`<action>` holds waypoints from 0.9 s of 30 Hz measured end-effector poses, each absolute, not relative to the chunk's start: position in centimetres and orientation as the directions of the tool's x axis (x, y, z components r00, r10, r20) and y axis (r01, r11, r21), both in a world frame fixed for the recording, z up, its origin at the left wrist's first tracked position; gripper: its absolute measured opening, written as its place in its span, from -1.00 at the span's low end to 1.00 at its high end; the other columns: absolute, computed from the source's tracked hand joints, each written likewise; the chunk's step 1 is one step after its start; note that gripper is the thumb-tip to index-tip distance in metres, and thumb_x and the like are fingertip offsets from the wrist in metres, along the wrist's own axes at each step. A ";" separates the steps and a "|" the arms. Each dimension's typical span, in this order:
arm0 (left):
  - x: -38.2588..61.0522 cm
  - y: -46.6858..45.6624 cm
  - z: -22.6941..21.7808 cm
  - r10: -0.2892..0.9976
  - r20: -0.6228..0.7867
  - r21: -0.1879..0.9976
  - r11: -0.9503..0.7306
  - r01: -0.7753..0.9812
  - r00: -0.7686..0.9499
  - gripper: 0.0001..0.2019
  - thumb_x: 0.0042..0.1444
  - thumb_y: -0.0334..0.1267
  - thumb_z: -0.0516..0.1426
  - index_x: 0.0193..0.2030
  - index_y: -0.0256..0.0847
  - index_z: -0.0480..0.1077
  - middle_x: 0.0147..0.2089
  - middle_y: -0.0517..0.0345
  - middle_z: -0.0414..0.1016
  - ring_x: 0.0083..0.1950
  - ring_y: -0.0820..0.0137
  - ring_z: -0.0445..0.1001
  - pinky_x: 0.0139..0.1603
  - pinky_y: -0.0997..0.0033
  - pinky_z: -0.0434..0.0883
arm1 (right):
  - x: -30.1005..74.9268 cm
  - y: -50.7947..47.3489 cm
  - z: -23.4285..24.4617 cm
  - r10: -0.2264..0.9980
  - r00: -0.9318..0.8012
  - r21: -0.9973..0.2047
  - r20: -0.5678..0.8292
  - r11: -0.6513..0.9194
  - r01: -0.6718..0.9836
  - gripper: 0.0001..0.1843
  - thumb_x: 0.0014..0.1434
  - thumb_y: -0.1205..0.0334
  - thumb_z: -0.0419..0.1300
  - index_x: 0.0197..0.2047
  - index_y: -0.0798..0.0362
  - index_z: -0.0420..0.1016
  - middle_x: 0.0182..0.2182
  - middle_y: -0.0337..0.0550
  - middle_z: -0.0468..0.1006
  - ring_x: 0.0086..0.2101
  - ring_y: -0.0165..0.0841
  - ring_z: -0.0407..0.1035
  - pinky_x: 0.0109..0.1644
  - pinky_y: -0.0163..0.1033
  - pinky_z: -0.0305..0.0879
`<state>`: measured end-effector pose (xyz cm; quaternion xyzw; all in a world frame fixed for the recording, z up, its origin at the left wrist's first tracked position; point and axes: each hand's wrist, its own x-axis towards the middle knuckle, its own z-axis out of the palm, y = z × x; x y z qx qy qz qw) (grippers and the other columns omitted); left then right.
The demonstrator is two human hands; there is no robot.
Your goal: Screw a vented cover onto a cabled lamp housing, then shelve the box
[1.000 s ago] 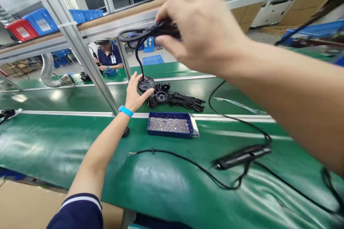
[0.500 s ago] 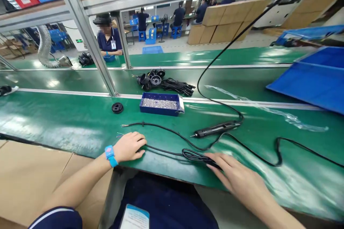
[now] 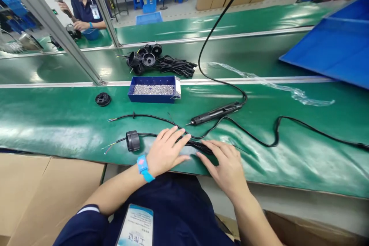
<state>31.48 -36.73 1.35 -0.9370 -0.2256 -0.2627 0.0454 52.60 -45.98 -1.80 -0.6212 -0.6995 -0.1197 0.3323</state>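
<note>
A coiled black cable [image 3: 198,145] lies near the bench's front edge. My right hand [image 3: 226,163] curls over its right end, the coil between thumb and fingers. My left hand [image 3: 168,149] reaches over the coil's left part, fingers stretched and spread; its palm side is hidden. Leftward the cable runs through a black round housing [image 3: 133,140], and thin coloured wires [image 3: 108,147] stick out past it. Just behind lies a second black cable [image 3: 155,117] with bared wire ends. A black electric screwdriver [image 3: 216,114] rests behind my hands, its tip pointing left.
A blue box of small metal screws [image 3: 154,90] stands behind the cables, a black ribbed disc [image 3: 103,99] to its left. Black housings with bundled cables [image 3: 161,61] are farther back. A clear plastic strip [image 3: 300,96] and blue bin [image 3: 331,42] are right. A co-worker [image 3: 86,11] sits opposite.
My left hand has moved right, from the wire end to the coil, uncovering the round housing. My right hand stays at the coil. The view has tilted down.
</note>
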 end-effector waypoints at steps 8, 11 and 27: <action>32.7 -36.4 -1.4 0.377 0.531 0.164 -0.924 0.345 0.759 -0.85 0.33 -0.33 0.14 -0.03 -0.22 0.51 -0.04 0.07 0.64 0.14 0.28 0.55 0.08 0.29 0.56 | 52.6 -46.5 -2.6 0.816 0.023 -0.354 0.577 0.224 0.908 -0.65 0.30 0.26 0.27 0.14 0.11 0.43 -0.15 -0.12 0.52 -0.15 -0.35 0.37 0.03 -0.19 0.29; 32.4 -36.8 -1.1 0.389 0.540 0.228 -0.921 0.316 0.746 -0.83 0.30 -0.39 0.17 0.00 -0.25 0.51 -0.02 0.07 0.64 0.17 0.25 0.54 0.10 0.27 0.58 | 52.4 -46.4 -2.0 0.852 -0.003 -0.358 0.524 0.223 0.907 -0.64 0.28 0.28 0.29 0.14 0.08 0.45 -0.20 -0.15 0.52 -0.20 -0.36 0.34 -0.01 -0.18 0.25; 33.4 -36.5 0.0 0.453 0.517 0.274 -0.891 0.362 0.726 -0.88 0.29 -0.40 0.17 -0.12 -0.22 0.55 -0.12 0.11 0.67 0.06 0.29 0.61 0.00 0.33 0.63 | 52.0 -45.8 -0.8 0.855 -0.060 -0.278 0.516 0.233 0.932 -0.80 0.26 0.42 0.29 -0.06 0.03 0.51 -0.29 -0.23 0.55 -0.33 -0.43 0.36 -0.23 -0.22 0.14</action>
